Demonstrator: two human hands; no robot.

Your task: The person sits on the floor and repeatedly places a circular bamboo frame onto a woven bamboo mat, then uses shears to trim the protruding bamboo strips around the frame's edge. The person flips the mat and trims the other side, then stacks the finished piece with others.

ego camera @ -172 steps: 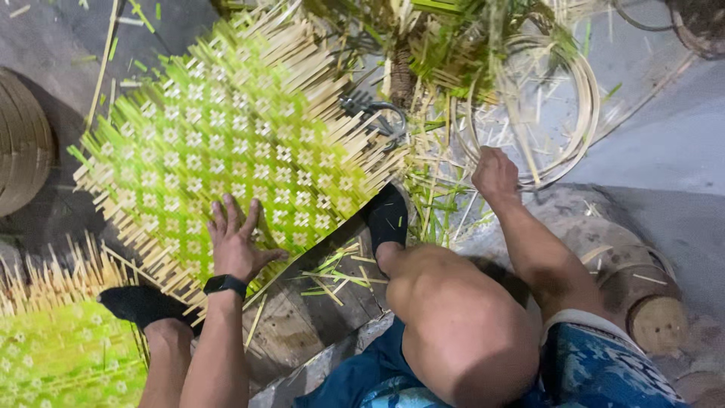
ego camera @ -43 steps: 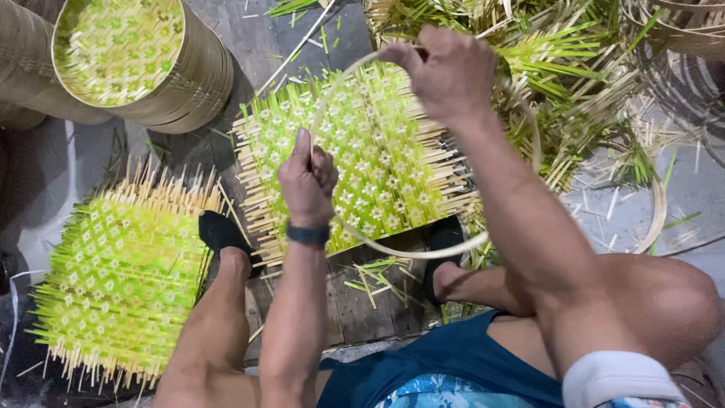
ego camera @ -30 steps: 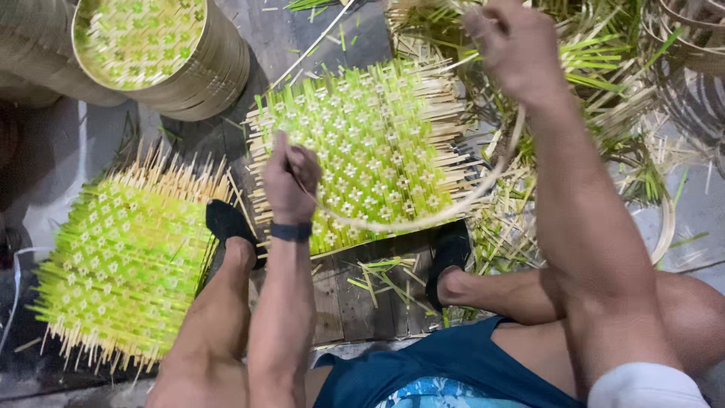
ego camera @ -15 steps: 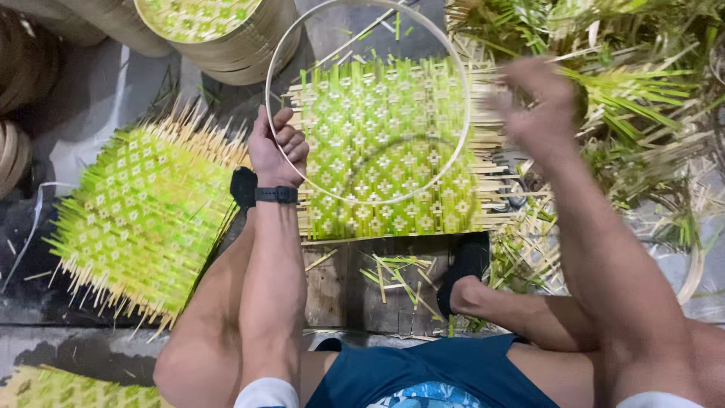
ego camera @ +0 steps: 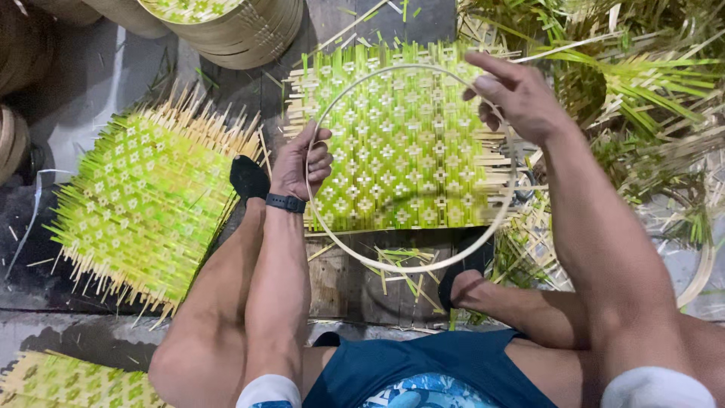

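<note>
Together, left hand point(ego camera: 303, 160) and right hand point(ego camera: 515, 98) grip bamboo hoop point(ego camera: 411, 266).

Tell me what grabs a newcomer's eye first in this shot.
The bright green woven mat at top centre, with a thin pale hoop held over it by the left hand and right hand. A second green mat with spiky strip ends lies at left, and a round basket sits at the top edge.
</note>
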